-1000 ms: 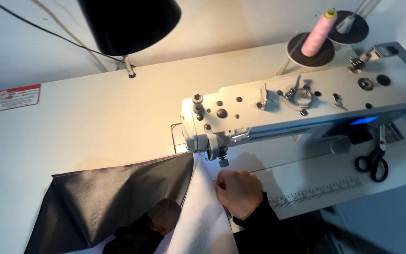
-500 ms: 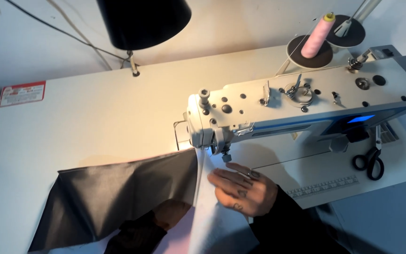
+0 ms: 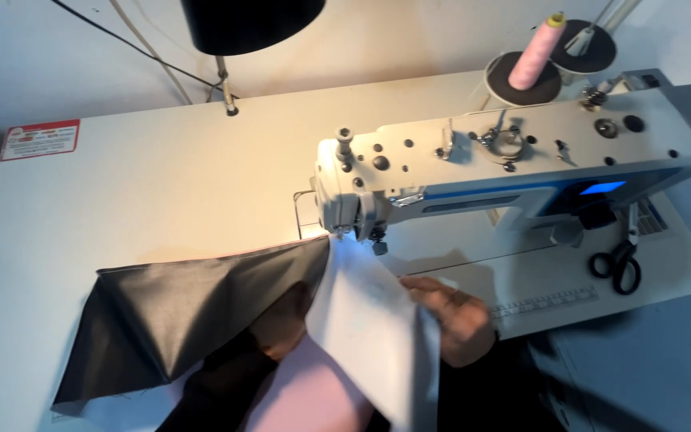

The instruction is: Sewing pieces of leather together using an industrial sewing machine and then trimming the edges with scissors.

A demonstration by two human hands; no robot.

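A white industrial sewing machine [image 3: 513, 152] stands on a pale table [image 3: 137, 184]. Dark grey fabric [image 3: 177, 312] spreads to the left of its needle area [image 3: 361, 236]. A white fabric piece [image 3: 369, 320] runs from the needle toward me, folded up between my hands. My left hand [image 3: 285, 324] lies under the fold, touching the grey and white fabric, partly hidden. My right hand [image 3: 453, 316] presses flat on the white piece's right edge, fingers pointing toward the needle. A pink layer [image 3: 305, 396] shows below.
A pink thread cone [image 3: 533, 56] sits on a stand behind the machine. Black scissors [image 3: 617, 264] lie on the table at the right. A black lamp shade [image 3: 253, 20] hangs above the table's back, with cables beside it. A red label [image 3: 40, 138] is stuck at the left.
My view has shifted, so the machine sits further right. The white piece has lifted into a taller fold, and my right hand has slid to its right edge.
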